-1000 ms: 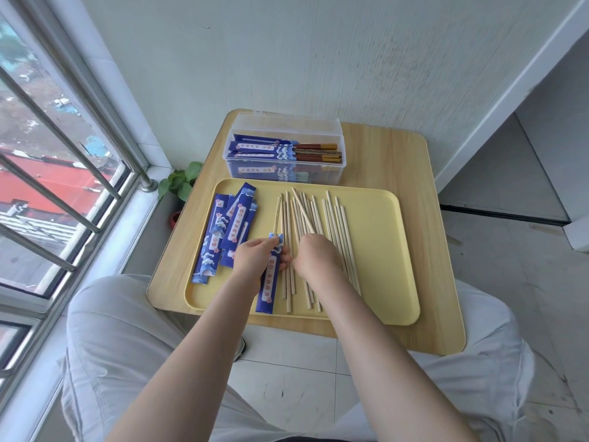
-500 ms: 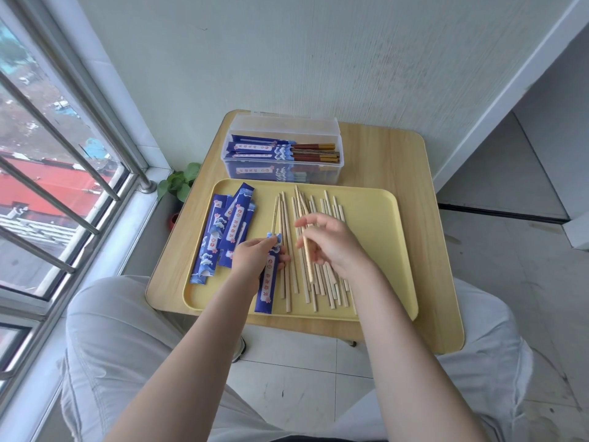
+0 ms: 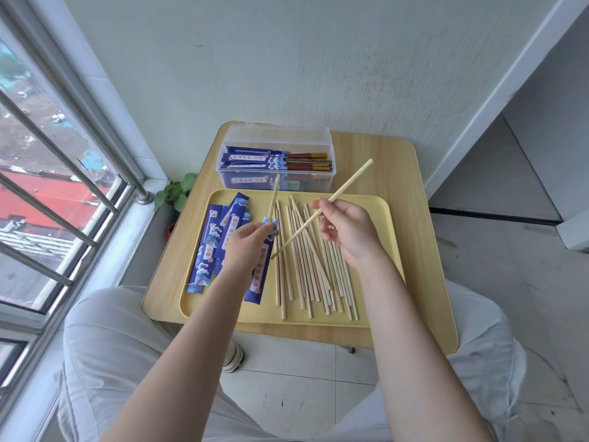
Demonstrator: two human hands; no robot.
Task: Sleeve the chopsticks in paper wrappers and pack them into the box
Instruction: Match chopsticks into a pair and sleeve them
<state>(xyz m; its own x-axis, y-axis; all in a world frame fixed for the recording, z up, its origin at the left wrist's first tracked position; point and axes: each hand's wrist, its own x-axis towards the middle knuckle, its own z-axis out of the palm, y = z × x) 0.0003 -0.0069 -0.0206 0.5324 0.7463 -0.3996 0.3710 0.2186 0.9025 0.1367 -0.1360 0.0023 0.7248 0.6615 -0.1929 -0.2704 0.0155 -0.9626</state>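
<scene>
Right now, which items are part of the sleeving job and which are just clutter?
In the job:
left hand with blue wrapper
right hand with chopstick
loose chopsticks
spare wrappers
clear box
yellow tray

Just there:
plant
table

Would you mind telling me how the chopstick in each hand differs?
The left hand grips a chopstick already poking out of a blue wrapper, nearly upright; the right hand pinches a bare chopstick, slanted. Both are pale wood, lifted above the tray.

Both forearms are extended forward, the left hand (image 3: pixel 247 242) being curled in a grip and the right hand (image 3: pixel 345 231) raised with fingers pinched.
</scene>
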